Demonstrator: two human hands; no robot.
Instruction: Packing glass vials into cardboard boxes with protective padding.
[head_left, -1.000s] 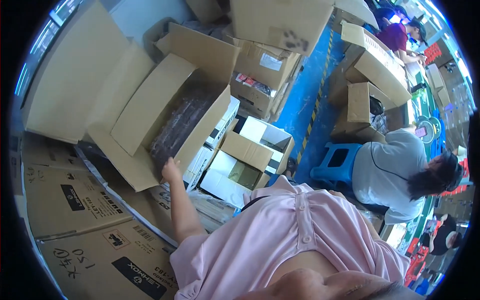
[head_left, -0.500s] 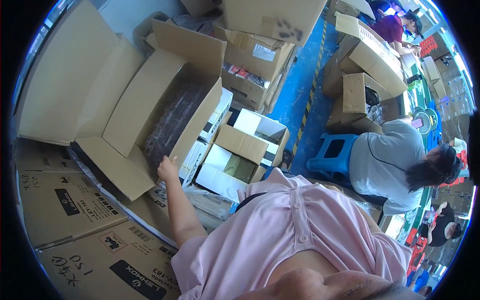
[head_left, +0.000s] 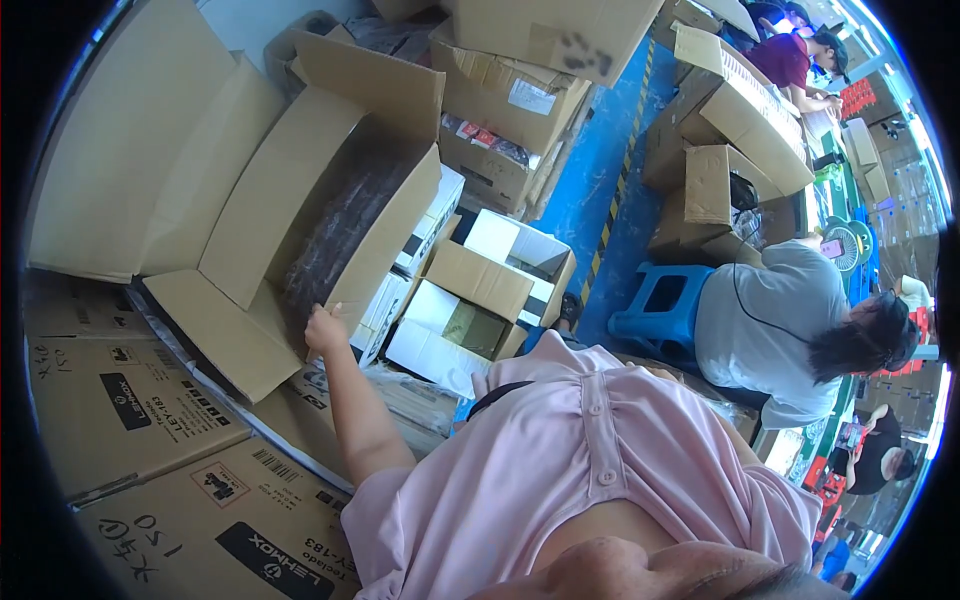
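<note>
My left hand point(head_left: 325, 331) is closed on the near corner of a large open cardboard box point(head_left: 385, 235), at the lower end of its side wall. The box's flaps stand spread out, one long flap point(head_left: 275, 190) on the left and a short flap point(head_left: 225, 330) nearest me. Inside lies dark, clear-plastic-wrapped stuff point(head_left: 345, 225), whose kind I cannot make out. My left arm reaches up from the lower middle. I do not see my right hand; the pink shirt point(head_left: 540, 430) covers the lower middle of the view.
Printed sealed cartons point(head_left: 160, 410) sit at lower left. Right of the open box are white and brown open boxes point(head_left: 475, 290), with stacked cartons point(head_left: 510, 110) beyond. A blue stool point(head_left: 660, 305) and a seated person point(head_left: 770, 330) are on the right, beside a green work line.
My left hand has shifted slightly left and down, still on the box corner. The view has moved a little. A co-worker at the far right has moved slightly.
</note>
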